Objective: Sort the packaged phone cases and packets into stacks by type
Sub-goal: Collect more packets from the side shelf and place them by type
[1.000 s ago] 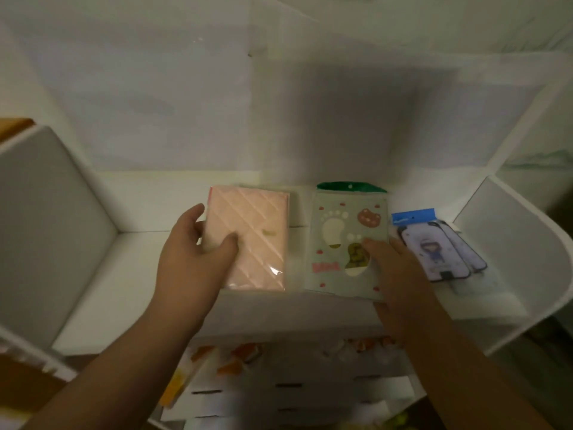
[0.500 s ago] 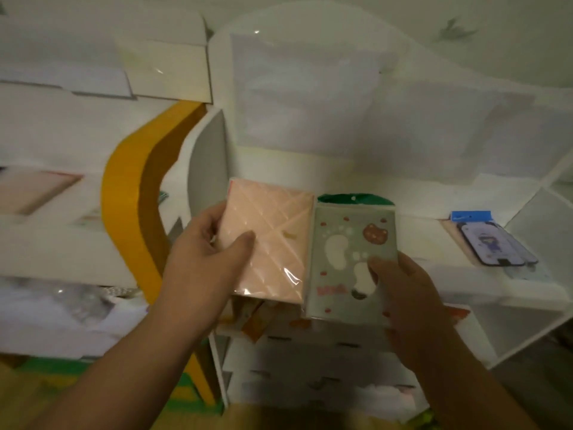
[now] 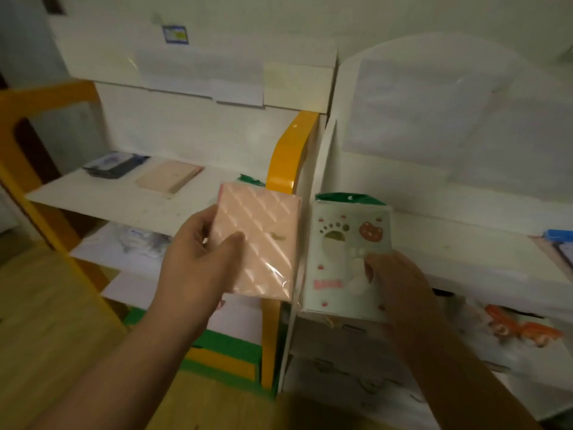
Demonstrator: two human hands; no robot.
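Both hands are up in the middle of the frame, each carrying one packet. The left hand (image 3: 198,262) grips a pink quilted packet (image 3: 262,243) in clear film, thumb pressed flat on its front face and the other fingers curled behind its left edge. The right hand (image 3: 400,283) pinches a pale green paw-print packet (image 3: 341,252) with a green header near its lower right corner, thumb on the front, the rest hidden behind.

In the left half of the frame, on a white shelf (image 3: 93,193) of the yellow-framed rack, lie a dark blue packaged case (image 3: 113,164) and, just beside it, a beige flat packet (image 3: 169,180). A green header of another packet (image 3: 249,179) peeps out behind the pink one. At the far right edge a blue-topped packet (image 3: 559,240) lies on the white unit.

These packets look light and flat. The pink one seems stiffer; the green one looks thinner and likely to bend. The glossy film may slip, so an edge pinch, thumb on top, seems the safest hold.
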